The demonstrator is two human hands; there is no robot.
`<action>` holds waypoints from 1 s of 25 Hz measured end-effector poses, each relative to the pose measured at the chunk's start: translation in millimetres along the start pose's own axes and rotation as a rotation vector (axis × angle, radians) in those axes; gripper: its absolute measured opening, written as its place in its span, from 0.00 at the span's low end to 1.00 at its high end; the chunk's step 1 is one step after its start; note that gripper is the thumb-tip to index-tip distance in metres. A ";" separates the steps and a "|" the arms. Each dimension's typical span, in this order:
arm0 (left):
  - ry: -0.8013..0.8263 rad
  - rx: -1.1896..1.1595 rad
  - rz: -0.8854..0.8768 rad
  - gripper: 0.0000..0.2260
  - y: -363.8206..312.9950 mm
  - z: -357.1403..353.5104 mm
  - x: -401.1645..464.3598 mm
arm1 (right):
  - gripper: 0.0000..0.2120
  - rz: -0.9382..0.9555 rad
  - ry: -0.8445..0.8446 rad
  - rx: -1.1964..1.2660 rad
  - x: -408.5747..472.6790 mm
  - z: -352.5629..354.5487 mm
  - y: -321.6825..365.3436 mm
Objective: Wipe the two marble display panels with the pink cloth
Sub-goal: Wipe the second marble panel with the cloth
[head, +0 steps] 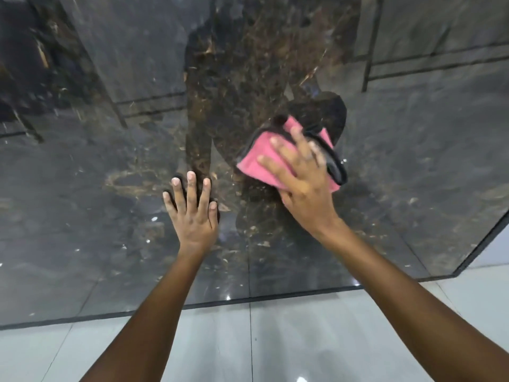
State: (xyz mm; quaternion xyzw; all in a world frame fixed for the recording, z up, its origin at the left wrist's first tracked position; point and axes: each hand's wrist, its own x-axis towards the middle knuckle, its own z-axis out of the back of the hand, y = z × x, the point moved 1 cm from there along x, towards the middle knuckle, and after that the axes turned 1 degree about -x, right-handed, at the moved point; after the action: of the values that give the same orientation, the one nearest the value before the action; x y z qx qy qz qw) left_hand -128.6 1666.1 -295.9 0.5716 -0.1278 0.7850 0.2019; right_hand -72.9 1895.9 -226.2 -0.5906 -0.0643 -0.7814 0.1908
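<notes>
A glossy dark marble display panel (110, 216) with brown veining fills most of the head view, standing upright on the floor. My right hand (303, 186) presses a folded pink cloth (259, 158) with a dark border flat against the panel, fingers spread over it. My left hand (192, 210) lies flat on the marble to the left of the cloth, fingers apart, holding nothing. A second panel face (440, 188) angles off at the right, past a dark corner edge. Reflections of my body and hands show in the polished surface.
Light grey glossy floor tiles (289, 340) run along the panel's bottom edge and round its right corner. Reflected dark frames and lines appear in the marble at upper left and upper right.
</notes>
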 end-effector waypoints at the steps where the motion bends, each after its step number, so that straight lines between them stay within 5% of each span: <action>1: 0.001 0.012 -0.013 0.23 2.3 -0.1 -2.8 | 0.26 0.094 0.057 -0.050 -20.8 -10.3 7.1; 5: 0.005 0.040 -0.010 0.23 3.6 0.1 -5.5 | 0.31 0.556 0.532 -0.078 -102.8 -11.9 9.9; 7: 0.024 0.033 -0.009 0.23 3.2 2.5 -7.6 | 0.29 0.467 0.405 0.037 -68.3 -6.3 8.8; 10: 0.087 -0.014 0.029 0.24 3.7 10.2 -6.3 | 0.31 -0.031 0.074 0.009 -4.2 -7.2 9.2; 11: 0.104 -0.042 0.040 0.25 2.5 13.1 -6.3 | 0.33 -0.016 0.055 -0.059 -10.3 -11.6 15.3; 15: 0.174 -0.081 0.097 0.30 0.4 20.3 -3.7 | 0.40 0.623 0.712 -0.207 -151.1 -33.6 42.0; 17: 0.174 -0.057 0.079 0.29 0.0 21.4 -6.6 | 0.41 0.692 0.733 -0.168 -158.6 -24.4 24.4; 19: 0.176 -0.030 0.053 0.26 2.2 20.0 -6.2 | 0.35 0.553 0.461 -0.052 -106.6 -15.7 0.5; 22: 0.157 0.011 0.068 0.25 -0.3 13.8 -11.0 | 0.28 -0.005 0.071 -0.023 -38.4 3.3 -26.2; 24: 0.124 0.015 0.106 0.25 -5.9 9.5 -15.3 | 0.34 -0.170 0.050 -0.130 -78.2 2.8 -31.1; 25: 0.121 0.009 0.124 0.25 -7.1 8.1 -14.6 | 0.40 -0.118 0.180 -0.190 -116.2 2.3 -27.6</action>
State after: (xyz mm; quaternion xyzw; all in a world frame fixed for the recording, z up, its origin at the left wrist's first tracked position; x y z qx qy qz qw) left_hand -114.6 1666.4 -307.4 0.5151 -0.1469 0.8296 0.1577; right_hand -54.5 1947.8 -332.2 -0.5289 -0.0072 -0.8436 0.0928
